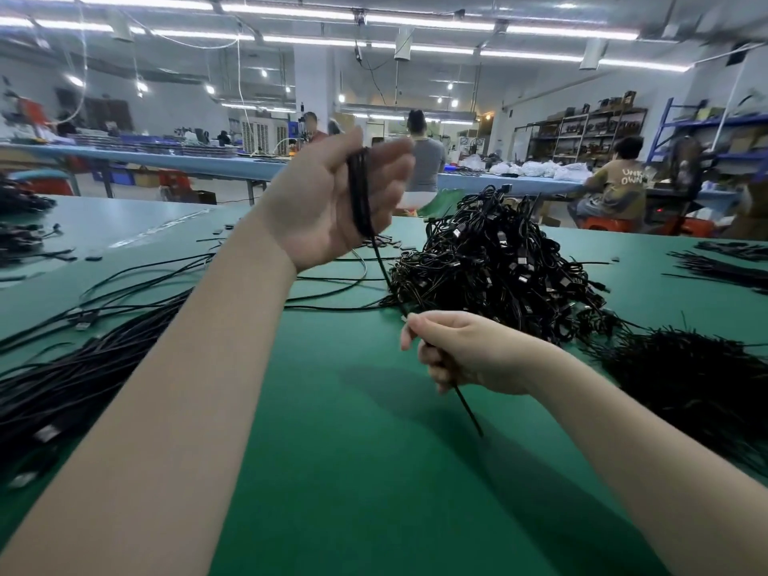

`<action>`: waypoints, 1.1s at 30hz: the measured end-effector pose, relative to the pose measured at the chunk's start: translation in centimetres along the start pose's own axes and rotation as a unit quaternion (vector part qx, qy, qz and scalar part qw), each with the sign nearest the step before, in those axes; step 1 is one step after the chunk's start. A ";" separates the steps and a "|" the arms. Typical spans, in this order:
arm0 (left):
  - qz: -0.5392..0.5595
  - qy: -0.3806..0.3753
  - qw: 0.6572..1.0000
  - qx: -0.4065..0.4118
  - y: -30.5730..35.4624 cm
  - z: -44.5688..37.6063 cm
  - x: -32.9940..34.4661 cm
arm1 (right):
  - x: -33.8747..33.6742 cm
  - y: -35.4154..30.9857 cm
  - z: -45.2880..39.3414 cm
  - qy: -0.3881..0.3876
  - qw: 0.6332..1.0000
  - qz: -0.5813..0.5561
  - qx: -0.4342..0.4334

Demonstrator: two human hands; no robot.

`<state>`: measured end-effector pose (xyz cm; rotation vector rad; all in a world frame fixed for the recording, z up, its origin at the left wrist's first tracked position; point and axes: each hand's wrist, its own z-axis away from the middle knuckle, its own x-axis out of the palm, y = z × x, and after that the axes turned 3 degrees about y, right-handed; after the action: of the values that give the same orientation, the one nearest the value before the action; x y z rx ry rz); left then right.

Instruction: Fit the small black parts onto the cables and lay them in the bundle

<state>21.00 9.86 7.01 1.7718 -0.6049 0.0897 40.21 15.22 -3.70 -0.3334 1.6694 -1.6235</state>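
Observation:
My left hand (332, 197) is raised above the green table (353, 451), palm toward me, and its thumb and fingers curl round a thin bunch of black cables (360, 193). One black cable (384, 272) runs down from that bunch to my right hand (461, 351), which grips it in a closed fist; its end (469, 409) sticks out below the fist. A tangled heap of black cables with connectors (498, 264) lies behind my right hand. A laid-out bundle of straight black cables (75, 376) stretches along the left. Small black parts (386, 242) lie scattered beyond my left hand.
A dark mass of thin black strands (698, 380) lies at the right, with more strands (723, 259) further back. Loose cables (145, 284) cross the table's left half. Other people sit and stand at the long benches behind.

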 end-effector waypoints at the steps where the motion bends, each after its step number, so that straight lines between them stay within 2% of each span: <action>1: -0.057 -0.021 0.998 -0.027 0.2 0.4 -0.2 | -0.4 0.3 0.0 0.040 0.998 0.050 0.017; 3: -0.196 -0.055 0.973 -0.112 0.2 0.8 -0.2 | -1.4 0.1 0.1 0.161 0.972 0.173 0.008; 4: -0.280 -0.057 0.944 -0.166 -0.2 0.6 0.0 | -2.1 -0.3 0.2 0.228 0.952 0.203 -0.018; 6: -0.408 -0.036 0.877 -0.249 -1.8 -0.2 0.7 | -3.1 -1.8 0.6 0.324 0.923 0.192 -0.086; 7: -0.429 -0.009 0.866 -0.256 -2.7 -0.8 1.2 | -3.3 -2.8 0.8 0.343 0.917 0.165 -0.116; 8: -0.412 0.030 0.879 -0.238 -3.6 -1.4 1.5 | -3.2 -3.9 0.9 0.346 0.918 0.130 -0.144; 10: -0.287 0.110 0.937 -0.167 -4.6 -2.1 2.2 | -2.1 -5.4 1.1 0.310 0.928 0.077 -0.190; 12: -0.157 0.138 0.973 -0.095 -4.6 -2.5 2.3 | -0.5 -5.6 1.1 0.250 0.941 0.074 -0.215; 15: -0.053 0.111 0.992 -0.031 -3.7 -2.6 2.2 | 0.9 -4.2 0.7 0.172 0.967 0.031 -0.185; 18: 0.004 0.103 0.995 -0.010 -2.8 -2.2 2.2 | 0.6 -2.5 0.5 0.153 0.978 0.043 -0.135; 19: 0.012 0.102 0.995 -0.012 -2.7 -2.1 2.2 | 0.3 -2.2 0.4 0.156 0.980 0.030 -0.121; 21: 0.021 0.088 0.996 -0.022 -2.8 -2.1 2.0 | -0.3 -2.2 0.2 0.147 0.983 -0.066 -0.091; 23: 0.003 0.057 0.997 -0.052 -3.3 -2.1 2.1 | -0.5 -2.9 0.1 0.121 0.972 -0.189 -0.065; 25: -0.032 0.043 0.995 -0.085 -3.9 -2.1 2.3 | -0.4 -3.4 0.1 0.116 0.959 -0.252 -0.063; 29: -0.081 0.083 0.989 -0.097 -4.3 -2.2 2.2 | -0.5 -3.3 0.1 0.139 0.945 -0.290 -0.054; 33: -0.151 0.103 0.975 -0.127 -3.9 -2.0 2.1 | 0.0 -2.9 -0.1 0.146 0.947 -0.277 -0.064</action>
<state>25.00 11.58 4.88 1.5613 -0.1839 -0.0147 39.22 14.81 -1.02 -0.7086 2.0343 -2.0510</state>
